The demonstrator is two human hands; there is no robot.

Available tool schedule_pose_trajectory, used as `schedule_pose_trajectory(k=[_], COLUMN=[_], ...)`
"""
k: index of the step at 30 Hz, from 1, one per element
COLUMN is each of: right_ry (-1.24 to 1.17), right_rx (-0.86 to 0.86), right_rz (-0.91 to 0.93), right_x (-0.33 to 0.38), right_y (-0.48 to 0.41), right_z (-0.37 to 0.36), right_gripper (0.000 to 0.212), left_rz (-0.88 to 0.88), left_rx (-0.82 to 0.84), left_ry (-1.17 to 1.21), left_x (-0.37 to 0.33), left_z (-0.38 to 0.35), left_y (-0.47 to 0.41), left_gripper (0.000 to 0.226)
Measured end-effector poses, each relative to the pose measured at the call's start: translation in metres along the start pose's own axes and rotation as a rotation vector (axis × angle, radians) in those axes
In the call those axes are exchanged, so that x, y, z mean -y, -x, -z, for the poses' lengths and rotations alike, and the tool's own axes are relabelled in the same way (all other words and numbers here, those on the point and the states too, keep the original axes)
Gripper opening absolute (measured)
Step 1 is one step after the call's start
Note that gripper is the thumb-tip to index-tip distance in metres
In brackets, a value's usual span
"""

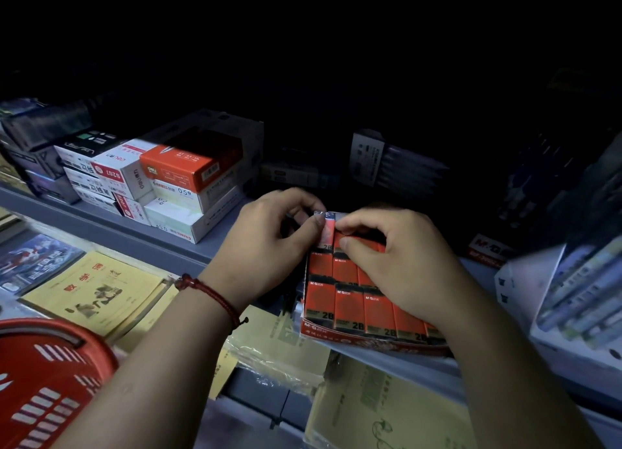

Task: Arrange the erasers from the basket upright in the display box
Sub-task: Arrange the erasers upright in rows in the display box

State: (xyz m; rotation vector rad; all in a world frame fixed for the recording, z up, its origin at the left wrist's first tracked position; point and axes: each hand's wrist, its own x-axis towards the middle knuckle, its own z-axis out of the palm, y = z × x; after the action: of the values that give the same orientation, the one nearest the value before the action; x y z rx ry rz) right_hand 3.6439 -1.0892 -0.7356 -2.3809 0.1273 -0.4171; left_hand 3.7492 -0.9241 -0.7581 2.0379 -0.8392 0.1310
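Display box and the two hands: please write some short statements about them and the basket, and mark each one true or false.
1. The left hand pinches an eraser at the far row of the box. True.
2. The right hand reaches into the basket. False: it is at the box too, fingers curled on the same eraser.
3. The box is empty. False: rows of red erasers marked 2B stand in it.
4. The basket is red and lies lower left of the box. True.
5. A red cord is round the left wrist. True.
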Motion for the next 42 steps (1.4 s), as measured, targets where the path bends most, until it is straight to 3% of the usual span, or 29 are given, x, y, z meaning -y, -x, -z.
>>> schedule_pose_trajectory(k=[12,16,21,27,38,42], right_ry=[0.014,0.024,0.041,0.046,0.073,0.033], right_rx=[-0.003,0.011,0.010,0.009,-0.022,-0.108], right_rz=[-0.019,-0.024,-0.026,-0.019,-0.014,-0.005], right_x=[0.000,0.000,0.001,-0.001,0.001,0.000], right_y=[0.000,0.000,0.000,-0.001,0.000,-0.001], right_z=[0.000,-0.001,-0.001,-0.001,-0.002,-0.003], right_gripper=[0.018,0.020,0.018,0.019,0.021,0.020], left_rz=[-0.045,0.042,0.055,0.054,0.021,0.022], left_rx=[0.034,0.029,0.090,0.190,0.306,0.285], left_ry=[-0.090,-0.002,-0.068,-0.185,-0.325,-0.265], left_x=[0.002,-0.004,-0.003,-0.007,-0.022,-0.021], left_z=[0.002,0.003,0.006,0.015,0.020,0.020], left_y=[-0.003,-0.003,-0.004,0.000,0.005,0.005], left_gripper=[0.007,0.019,0.007,0.032,0.040,0.029])
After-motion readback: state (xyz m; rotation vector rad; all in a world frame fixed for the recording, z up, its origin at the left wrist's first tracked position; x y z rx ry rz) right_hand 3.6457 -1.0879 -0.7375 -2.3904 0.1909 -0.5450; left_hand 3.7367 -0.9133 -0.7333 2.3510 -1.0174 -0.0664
